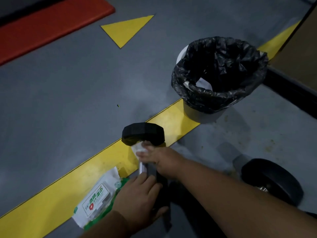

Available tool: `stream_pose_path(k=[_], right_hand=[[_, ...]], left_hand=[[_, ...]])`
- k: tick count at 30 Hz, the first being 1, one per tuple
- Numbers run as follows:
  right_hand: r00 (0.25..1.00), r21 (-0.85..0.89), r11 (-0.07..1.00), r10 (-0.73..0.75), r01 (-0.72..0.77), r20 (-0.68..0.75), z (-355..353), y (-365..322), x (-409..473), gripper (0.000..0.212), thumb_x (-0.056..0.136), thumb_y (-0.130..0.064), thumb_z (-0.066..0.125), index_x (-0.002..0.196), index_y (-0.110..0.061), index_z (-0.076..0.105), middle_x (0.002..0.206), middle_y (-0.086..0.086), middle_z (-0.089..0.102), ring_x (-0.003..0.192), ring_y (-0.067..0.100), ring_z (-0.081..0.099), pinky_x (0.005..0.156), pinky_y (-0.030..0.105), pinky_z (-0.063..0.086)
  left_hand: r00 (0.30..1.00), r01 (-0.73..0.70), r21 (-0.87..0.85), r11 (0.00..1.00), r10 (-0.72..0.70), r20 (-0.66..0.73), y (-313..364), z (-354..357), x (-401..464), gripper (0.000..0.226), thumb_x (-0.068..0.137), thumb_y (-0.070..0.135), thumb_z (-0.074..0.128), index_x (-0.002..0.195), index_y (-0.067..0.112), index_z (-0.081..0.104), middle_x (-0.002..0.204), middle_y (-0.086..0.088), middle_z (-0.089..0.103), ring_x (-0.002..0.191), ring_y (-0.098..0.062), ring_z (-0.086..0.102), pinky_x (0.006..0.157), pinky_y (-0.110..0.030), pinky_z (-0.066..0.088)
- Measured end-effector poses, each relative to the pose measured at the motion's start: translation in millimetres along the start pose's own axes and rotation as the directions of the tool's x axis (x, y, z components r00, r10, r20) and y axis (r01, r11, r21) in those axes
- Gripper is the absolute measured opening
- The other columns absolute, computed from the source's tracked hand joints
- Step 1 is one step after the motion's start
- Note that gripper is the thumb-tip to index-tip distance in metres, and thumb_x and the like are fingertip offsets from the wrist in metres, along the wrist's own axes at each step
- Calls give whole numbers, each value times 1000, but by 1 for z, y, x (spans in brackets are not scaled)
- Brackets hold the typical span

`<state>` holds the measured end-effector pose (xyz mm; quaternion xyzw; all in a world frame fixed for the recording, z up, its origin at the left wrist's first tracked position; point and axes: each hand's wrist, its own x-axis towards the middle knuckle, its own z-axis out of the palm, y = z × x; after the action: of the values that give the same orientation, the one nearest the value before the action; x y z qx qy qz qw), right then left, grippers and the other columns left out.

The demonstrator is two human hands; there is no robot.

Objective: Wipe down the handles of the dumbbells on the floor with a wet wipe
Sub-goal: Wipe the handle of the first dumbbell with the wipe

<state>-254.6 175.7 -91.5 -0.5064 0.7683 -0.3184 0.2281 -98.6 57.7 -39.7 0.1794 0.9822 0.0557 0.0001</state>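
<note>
Now, right hand (159, 158): grips wipe (139, 147) round dumbbell (145, 146) handle
Left hand (139, 198): curled on near dumbbell head
Dumbbell: floor, across yellow stripe (60, 189)
Pack (98, 196): beside left hand

A: What stands on the grey floor (68, 100)?

B: 1 white bin (202, 114) lined with a crumpled black bag (223, 66), its base on the yellow stripe (51, 194).

A: Anything else?

B: 1 yellow triangle (126, 29) painted farther off, and a red mat (51, 23) at the far left corner.
</note>
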Motion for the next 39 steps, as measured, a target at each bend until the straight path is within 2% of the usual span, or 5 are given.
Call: stream_pose_path(k=[12, 16, 25, 33, 39], right_hand=[[993, 70, 997, 30, -22, -113, 3, 0, -4, 62, 89, -1, 57, 143, -30, 50, 155, -6, 38, 143, 7, 28, 116, 36, 34], [979, -20, 980, -194, 196, 61, 19, -8, -38, 58, 90, -2, 54, 145, -21, 48, 161, -2, 25, 149, 18, 23, 120, 35, 25], [981, 270, 956, 153, -117, -117, 8, -8, 7, 48, 90, -1, 59, 132, -24, 64, 148, -5, 48, 134, 1, 40, 112, 32, 40], [996, 87, 996, -19, 11, 86, 6, -11, -13, 56, 93, -2, 54, 144, -22, 49, 160, -3, 27, 144, 7, 25, 119, 24, 23], [916, 717, 650, 400, -251, -42, 24, -35, 1, 45, 91, -1, 60, 135, -9, 58, 143, -3, 49, 116, 1, 59, 96, 13, 45]], left_hand=[[999, -17, -12, 1000, 16, -32, 2, -6, 3, 45, 84, 61, 62, 92, 16, 66, 84, -4, 54, 77, -28, 51, 62, -39, 47], [1000, 6, -26, 1000, -6, 13, 2, -6, 1, 49, 89, 61, 55, 106, 18, 70, 99, -4, 62, 86, -26, 56, 72, -39, 48], [1000, -11, 3, 1000, 11, -18, -1, -9, -1, 45, 86, 60, 59, 92, 16, 64, 88, -7, 53, 77, -28, 49, 67, -41, 45], [998, -26, 0, 1000, 26, -58, -2, -8, -3, 45, 87, 59, 60, 92, 14, 65, 96, -9, 59, 83, -28, 53, 73, -42, 43], [998, -20, 4, 1000, 21, -54, -3, -7, -3, 49, 87, 63, 58, 91, 14, 63, 97, -8, 58, 81, -28, 51, 74, -42, 43]])
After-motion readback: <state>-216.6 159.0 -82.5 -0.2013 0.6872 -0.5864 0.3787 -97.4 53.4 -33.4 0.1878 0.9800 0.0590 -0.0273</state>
